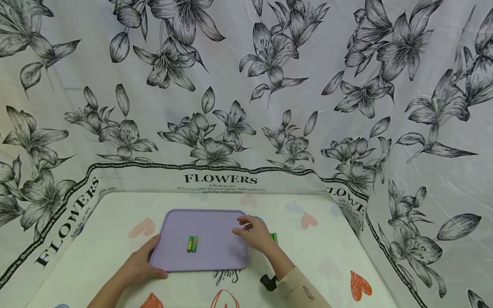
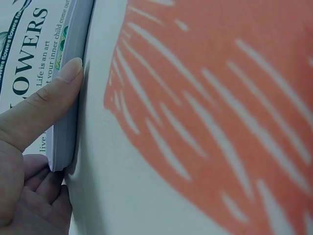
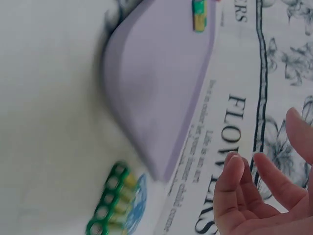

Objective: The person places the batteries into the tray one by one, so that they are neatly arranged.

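A shallow lilac tray (image 1: 219,252) lies on the table, with two green-and-yellow batteries (image 1: 190,244) side by side in its middle. My left hand (image 1: 140,265) grips the tray's near left corner. In the left wrist view its thumb (image 2: 68,73) lies against the tray's side, the other fingers round the corner. Over the tray's right edge hovers my right hand (image 1: 257,234), fingers loosely bent and nothing visible between them. Beyond that edge stands a row of several green-and-yellow batteries (image 3: 112,200), mostly hidden behind the right hand in the head view.
A white cloth (image 1: 108,226) printed with hearts and lettering covers the table. Flower-patterned curtains (image 1: 227,90) enclose it at the back and sides. A small black object (image 1: 268,282) shows beside the right sleeve (image 1: 302,291).
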The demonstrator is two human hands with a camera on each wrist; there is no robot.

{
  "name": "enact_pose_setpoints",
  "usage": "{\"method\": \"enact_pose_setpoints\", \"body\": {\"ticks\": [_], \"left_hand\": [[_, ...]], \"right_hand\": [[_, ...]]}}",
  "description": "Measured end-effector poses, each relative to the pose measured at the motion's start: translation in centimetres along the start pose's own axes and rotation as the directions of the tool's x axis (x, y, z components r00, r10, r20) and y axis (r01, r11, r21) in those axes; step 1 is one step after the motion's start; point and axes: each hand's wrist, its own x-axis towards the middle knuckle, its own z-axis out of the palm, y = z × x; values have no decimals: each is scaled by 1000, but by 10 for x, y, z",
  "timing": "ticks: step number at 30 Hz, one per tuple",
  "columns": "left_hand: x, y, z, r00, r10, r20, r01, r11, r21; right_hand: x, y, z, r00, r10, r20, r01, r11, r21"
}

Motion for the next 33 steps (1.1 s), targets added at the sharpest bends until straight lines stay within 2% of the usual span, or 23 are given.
{"method": "enact_pose_setpoints", "body": {"ticks": [8,12,16,21,26,33], "left_hand": [[-2,-2,3,1000,-14,3,14,1000,-8],[-1,-2,3,1000,-12,-2,12,1000,1],[-1,-1,3,1000,-5,-6,5,1000,4],[-2,-1,3,1000,-5,-2,5,1000,4],[-1,-1,2,1000,12,-9,-12,1000,12],[0,-1,-1,1000,12,-5,-12,1000,14]], "right_hand": [[-14,38,-36,1000,24,-16,-24,1000,-12],[-21,54,-48,999,32,-27,-32,999,-8],[-25,69,-57,998,56,-43,-58,997,-50],[-29,89,-64,990,134,-36,-138,984,-111],[-28,102,-67,973,231,-32,-233,962,-141],[-28,110,-64,973,229,-39,-232,960,-155]]}}
